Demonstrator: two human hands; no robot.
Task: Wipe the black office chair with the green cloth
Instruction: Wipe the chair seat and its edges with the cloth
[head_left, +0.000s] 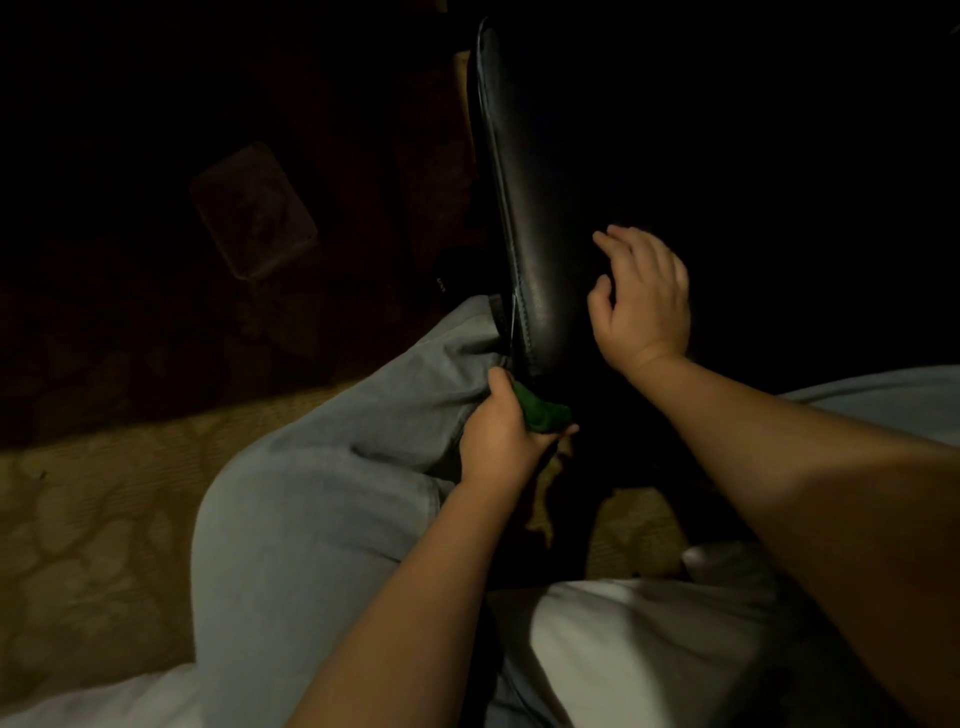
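I see tan patterned carpet (93, 519) across lower left of frame. Dark reddish rug (156, 338) above it, upper left, pattern barely readable. Flat rectangular object (253, 210) lying on rug; can't tell what. Pale blue trouser leg (311, 493) at centre, knee bent. White fabric (623, 649) along bottom edge.

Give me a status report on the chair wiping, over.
Left hand grips green cloth at near edge of black office chair. Right hand open by its padded side, contact unclear. Jeans knee crowds the cloth; scene dim.
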